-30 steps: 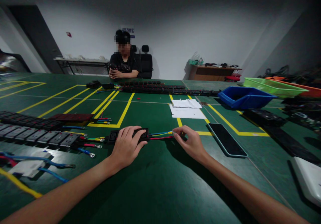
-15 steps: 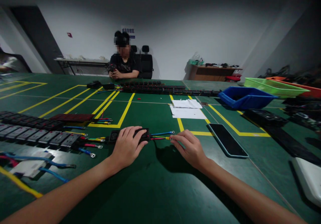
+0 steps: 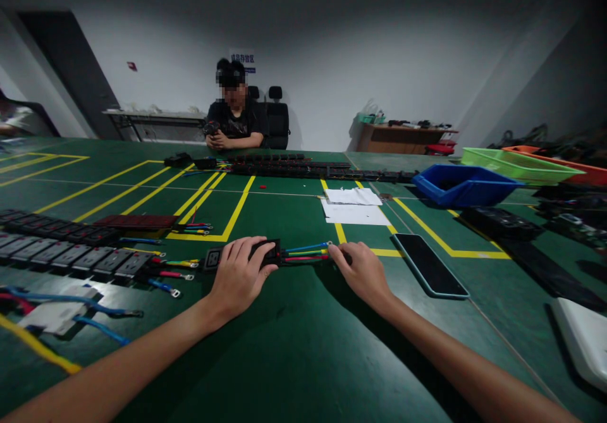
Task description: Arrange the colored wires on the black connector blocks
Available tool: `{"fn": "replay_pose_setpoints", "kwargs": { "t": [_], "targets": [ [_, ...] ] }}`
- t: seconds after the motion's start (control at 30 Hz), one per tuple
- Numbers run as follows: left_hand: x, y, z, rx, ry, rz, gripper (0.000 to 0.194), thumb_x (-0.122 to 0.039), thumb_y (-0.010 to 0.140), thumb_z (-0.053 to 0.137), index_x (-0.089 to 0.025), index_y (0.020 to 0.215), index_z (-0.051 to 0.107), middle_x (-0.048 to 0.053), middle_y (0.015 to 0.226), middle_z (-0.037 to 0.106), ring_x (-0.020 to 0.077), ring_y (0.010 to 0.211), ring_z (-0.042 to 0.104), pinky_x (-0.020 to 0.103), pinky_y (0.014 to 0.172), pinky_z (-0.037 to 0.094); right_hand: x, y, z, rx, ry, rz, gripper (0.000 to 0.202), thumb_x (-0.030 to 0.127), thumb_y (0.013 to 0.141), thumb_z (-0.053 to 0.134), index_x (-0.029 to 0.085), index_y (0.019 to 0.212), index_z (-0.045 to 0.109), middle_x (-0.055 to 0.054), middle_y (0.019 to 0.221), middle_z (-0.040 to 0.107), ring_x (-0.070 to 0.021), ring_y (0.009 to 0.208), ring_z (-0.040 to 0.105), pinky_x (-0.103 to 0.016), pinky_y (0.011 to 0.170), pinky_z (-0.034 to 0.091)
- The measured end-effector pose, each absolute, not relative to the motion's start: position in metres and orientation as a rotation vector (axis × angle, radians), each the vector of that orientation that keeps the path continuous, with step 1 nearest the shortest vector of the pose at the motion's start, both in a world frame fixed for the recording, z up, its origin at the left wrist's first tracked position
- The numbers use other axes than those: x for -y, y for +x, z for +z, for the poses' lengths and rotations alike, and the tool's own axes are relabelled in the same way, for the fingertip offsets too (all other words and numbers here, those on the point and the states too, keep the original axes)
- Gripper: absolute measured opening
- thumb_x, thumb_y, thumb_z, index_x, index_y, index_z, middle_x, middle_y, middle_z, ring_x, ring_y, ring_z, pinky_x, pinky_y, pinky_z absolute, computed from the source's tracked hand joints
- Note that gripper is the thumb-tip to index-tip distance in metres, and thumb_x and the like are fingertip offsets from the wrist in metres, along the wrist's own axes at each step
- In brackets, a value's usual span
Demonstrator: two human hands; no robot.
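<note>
My left hand (image 3: pixel 244 274) is closed over a short black power socket block (image 3: pixel 213 258), its fingers draped across the top and the thumb along the near side. Blue, yellow-green and red wires (image 3: pixel 306 253) run out of the block's right end, close together and nearly straight. At their far tips, my right hand (image 3: pixel 363 270) pinches the wire ends between thumb and fingers. A metal ring terminal (image 3: pixel 329 244) shows on the blue wire at the fingertips. The other wire ends are hidden by the fingers.
Left lie grey socket strips (image 3: pixel 76 255) with lugged wires and a white block (image 3: pixel 64 315). A phone (image 3: pixel 429 265) lies right of my right hand, near white paper (image 3: pixel 355 213). Further off are a blue bin (image 3: pixel 467 183), a green basket (image 3: pixel 519 162) and a seated person (image 3: pixel 237 116).
My right hand has moved slightly right and up along the wires. The wires now lie straighter and more evenly side by side. The socket block's right end has risen slightly in view.
</note>
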State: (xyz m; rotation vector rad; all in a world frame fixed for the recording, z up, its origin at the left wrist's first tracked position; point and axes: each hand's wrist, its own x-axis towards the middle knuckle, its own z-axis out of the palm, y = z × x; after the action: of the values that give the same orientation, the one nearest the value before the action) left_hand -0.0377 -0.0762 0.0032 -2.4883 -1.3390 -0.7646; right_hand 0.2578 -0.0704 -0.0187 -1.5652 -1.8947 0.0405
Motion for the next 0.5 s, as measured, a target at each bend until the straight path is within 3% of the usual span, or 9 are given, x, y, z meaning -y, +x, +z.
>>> {"fn": "replay_pose_setpoints", "kwargs": {
  "t": [0.13,0.33,0.5],
  "targets": [
    [0.0755,-0.0384,0.0016,1.346,-2.473,-0.768,0.039,-0.037,0.101,0.055,-0.021,0.136,0.059,0.013,0.135,0.061,0.0316,0.123,0.055,0.052,0.101,0.046,0.0722,0.2559,-0.0157,1.887,-1.553,0.047,0.058,0.054,0.107,0.033,0.022,0.07,0.064,-0.006,0.071,0.068,-0.0216,0.071,0.057,-0.032,0.063,0.033],
    [0.075,-0.0383,0.0012,1.365,-2.446,-0.755,0.039,-0.037,0.101,0.056,-0.021,0.136,0.058,0.012,0.135,0.061,0.0316,0.123,0.055,0.051,0.101,0.045,0.0689,0.2591,-0.0182,1.786,-1.497,0.261,0.054,0.054,0.103,0.04,0.02,0.07,0.066,-0.004,0.064,0.064,-0.0197,0.062,0.057,-0.03,0.059,0.035],
    [0.0748,-0.0376,0.0017,1.376,-2.456,-0.754,0.038,-0.037,0.1,0.058,-0.022,0.134,0.06,0.012,0.133,0.062,0.0314,0.122,0.056,0.051,0.101,0.046,0.0721,0.2595,-0.0139,1.636,-1.32,0.479,0.05,0.053,0.1,0.049,0.018,0.073,0.072,-0.004,0.067,0.07,-0.0198,0.063,0.064,-0.03,0.06,0.044]
  ]
}}
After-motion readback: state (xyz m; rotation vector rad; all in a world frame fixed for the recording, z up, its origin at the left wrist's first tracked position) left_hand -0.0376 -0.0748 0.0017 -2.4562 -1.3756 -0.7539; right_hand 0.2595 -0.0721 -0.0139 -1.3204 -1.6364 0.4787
